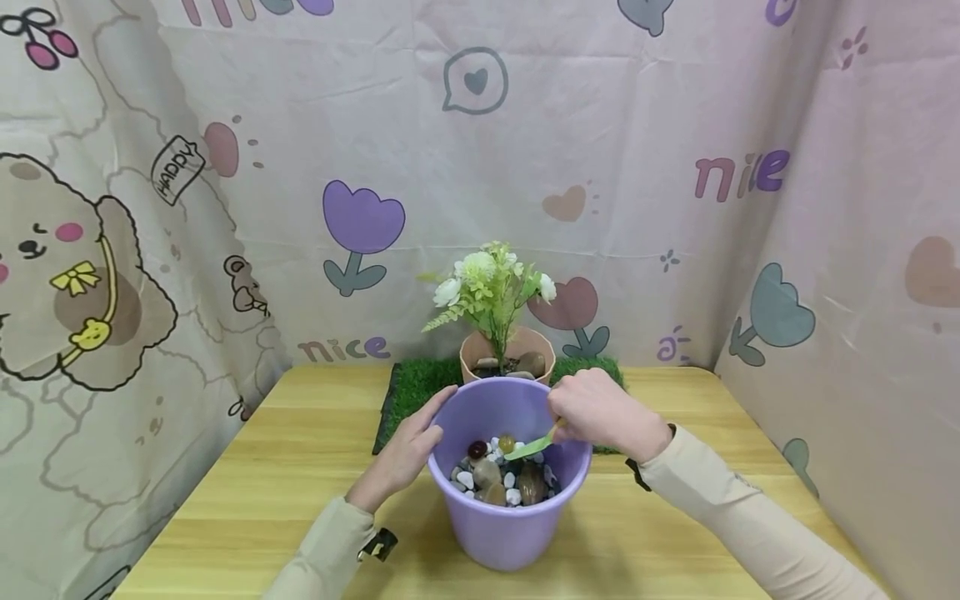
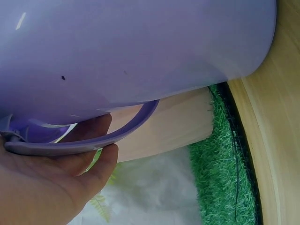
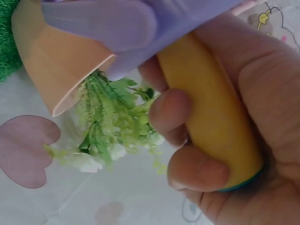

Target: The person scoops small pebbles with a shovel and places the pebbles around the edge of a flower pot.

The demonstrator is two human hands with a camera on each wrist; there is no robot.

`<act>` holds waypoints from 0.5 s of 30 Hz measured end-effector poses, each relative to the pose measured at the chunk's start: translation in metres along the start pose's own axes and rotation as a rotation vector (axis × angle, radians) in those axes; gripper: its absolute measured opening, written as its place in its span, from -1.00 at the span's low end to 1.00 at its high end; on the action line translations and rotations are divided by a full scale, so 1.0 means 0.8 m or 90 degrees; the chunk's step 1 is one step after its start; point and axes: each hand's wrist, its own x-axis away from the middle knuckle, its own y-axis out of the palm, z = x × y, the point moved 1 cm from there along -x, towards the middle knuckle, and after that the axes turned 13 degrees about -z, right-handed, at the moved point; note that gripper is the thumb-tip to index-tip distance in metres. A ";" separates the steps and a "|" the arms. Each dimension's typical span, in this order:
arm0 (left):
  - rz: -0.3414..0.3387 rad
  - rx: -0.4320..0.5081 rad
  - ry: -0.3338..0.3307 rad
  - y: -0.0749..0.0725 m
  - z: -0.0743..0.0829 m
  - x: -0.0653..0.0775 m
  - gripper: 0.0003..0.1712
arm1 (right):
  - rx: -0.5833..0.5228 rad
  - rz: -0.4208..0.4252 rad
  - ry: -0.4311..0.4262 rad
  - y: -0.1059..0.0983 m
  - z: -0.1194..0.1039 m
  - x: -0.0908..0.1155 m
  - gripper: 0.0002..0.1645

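A purple bucket holds white pebbles and larger brown and grey stones. My left hand grips the bucket's left side at the rim; in the left wrist view its fingers lie about the bucket's curved handle. Over the bucket's right rim, my right hand holds a small trowel by its yellow handle, fingers wrapped round it. The trowel's green blade slants down to the left inside the bucket, its tip among the stones.
Behind the bucket stands a peach flowerpot with white flowers and stones in it. Beneath it lies a green turf mat. The wooden table meets a printed cloth backdrop at the back and sides.
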 end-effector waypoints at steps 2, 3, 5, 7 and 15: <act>0.000 -0.002 -0.001 0.000 0.001 -0.001 -0.26 | 0.017 0.005 0.008 -0.003 -0.003 0.001 -0.52; 0.001 -0.002 0.000 -0.001 0.001 -0.001 -0.26 | 0.026 0.009 0.010 -0.003 -0.004 0.001 -0.52; 0.003 -0.004 0.001 -0.001 0.002 -0.001 -0.26 | 0.049 0.020 0.008 -0.003 -0.006 0.000 -0.52; 0.003 -0.004 0.002 -0.001 0.002 -0.001 -0.26 | 0.071 0.037 -0.001 -0.001 -0.006 -0.002 -0.52; 0.005 0.002 0.000 -0.001 0.001 0.000 -0.26 | 0.069 0.075 -0.069 0.013 0.006 -0.011 -0.72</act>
